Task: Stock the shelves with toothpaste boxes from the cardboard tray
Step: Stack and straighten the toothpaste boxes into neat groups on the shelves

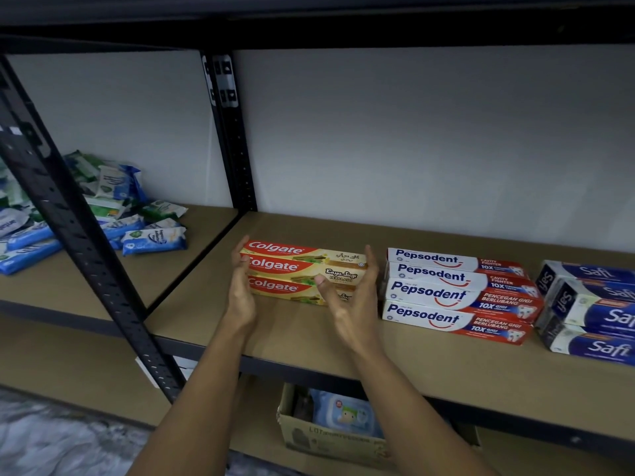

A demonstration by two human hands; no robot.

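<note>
At frame centre, the Colgate boxes sit stacked on the shelf. The left hand and right hand, both open with flat palms, bracket the stack's ends, apparently squaring it. Next likely comes fetching more boxes; the tray isn't visible.

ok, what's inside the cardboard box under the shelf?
The cardboard box is open-topped; a blue pack with a cartoon figure shows at the top, with something dark beside it. The rest is hidden by the box walls and the shelf edge above.
</note>
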